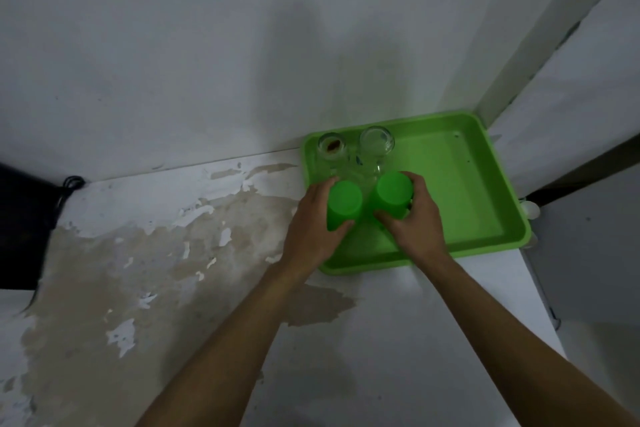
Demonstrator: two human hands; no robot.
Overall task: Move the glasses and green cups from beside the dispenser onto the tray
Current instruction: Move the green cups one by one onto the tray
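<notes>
2 bare forearms are seen, entering from the lower edge of the view. No sleeve, cuff or glove is worn on either; each arm is uncovered from the frame edge to the wrist. The left hand (313, 229) and the right hand (420, 218) are both bare, and no ring, watch, strap or bracelet is shown on the wrists or on the fingers (341, 226). The forearms are slim and smooth, with no markings made out in the dim light. Short, unpainted nails are suggested, though the blur leaves this uncertain.
</notes>
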